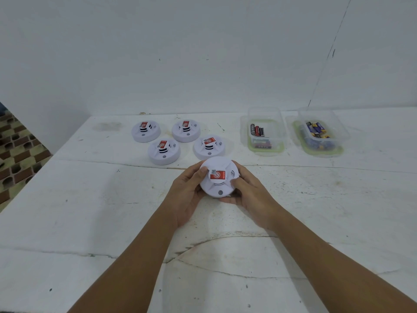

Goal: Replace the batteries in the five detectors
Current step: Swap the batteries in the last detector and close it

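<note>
Head view shows you cradling the detector (218, 178) face-up between both hands, left hand (188, 195) and right hand (249, 195) curled snugly around opposite rims, apparently just above the table (90, 222), so its hidden underside faces down.
</note>
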